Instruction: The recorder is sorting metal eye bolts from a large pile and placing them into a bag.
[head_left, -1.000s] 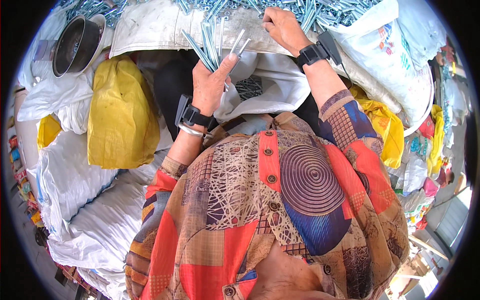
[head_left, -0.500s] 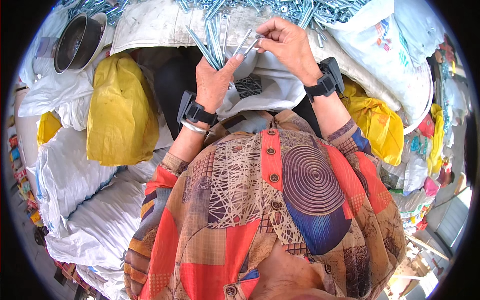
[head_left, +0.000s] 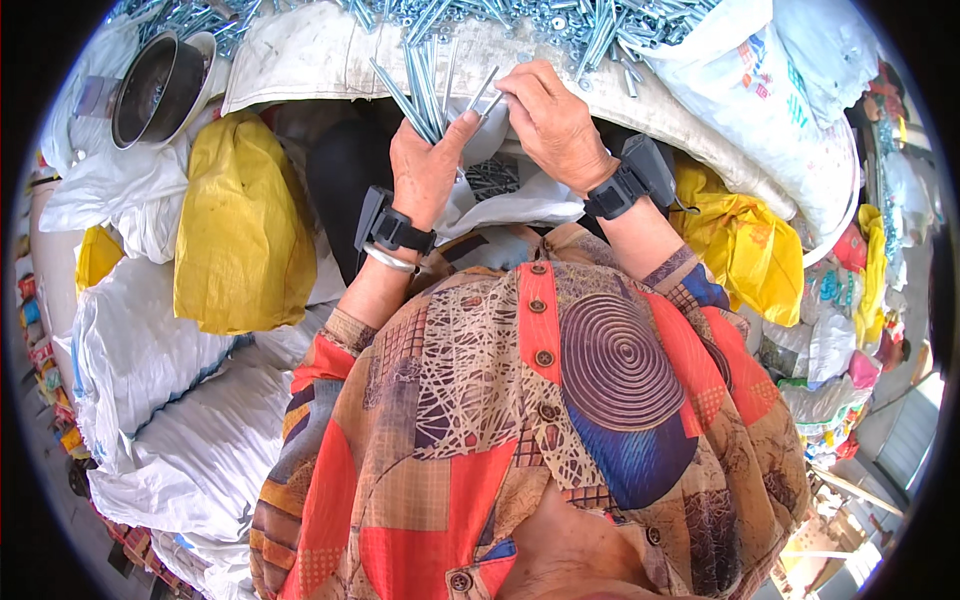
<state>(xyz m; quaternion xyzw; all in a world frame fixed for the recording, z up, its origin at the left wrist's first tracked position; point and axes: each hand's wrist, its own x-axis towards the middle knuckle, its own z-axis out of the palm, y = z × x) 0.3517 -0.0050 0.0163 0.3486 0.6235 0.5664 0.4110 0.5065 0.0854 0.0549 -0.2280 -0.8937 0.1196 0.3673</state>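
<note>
My left hand [head_left: 425,165] is closed around a fan of long thin metal bolts [head_left: 422,85], their upper ends spreading away from me. Two of these lean to the right beyond my thumb. At the tip of the rightmost one, my right hand [head_left: 555,125] has its fingertips pinched together. Whatever lies between those fingertips is mostly hidden. Below both hands, an open white sack [head_left: 530,205] shows a heap of dark metal pieces [head_left: 493,180] inside. A loose pile of bolts, nuts and washers [head_left: 600,25] spreads along the far edge of the work surface.
A pale cloth [head_left: 310,50] covers the near edge of the work surface. To the left are a dark metal bowl [head_left: 150,90], a hanging yellow bag [head_left: 240,220] and stuffed white sacks [head_left: 200,440]. A white plastic bag [head_left: 760,110] and another yellow bag [head_left: 745,240] are at right.
My right hand has come nearer and slightly left, and its fingers now close over the rod's tip. The small dark ring-like piece formerly visible there is hidden. My left hand stays nearly still.
</note>
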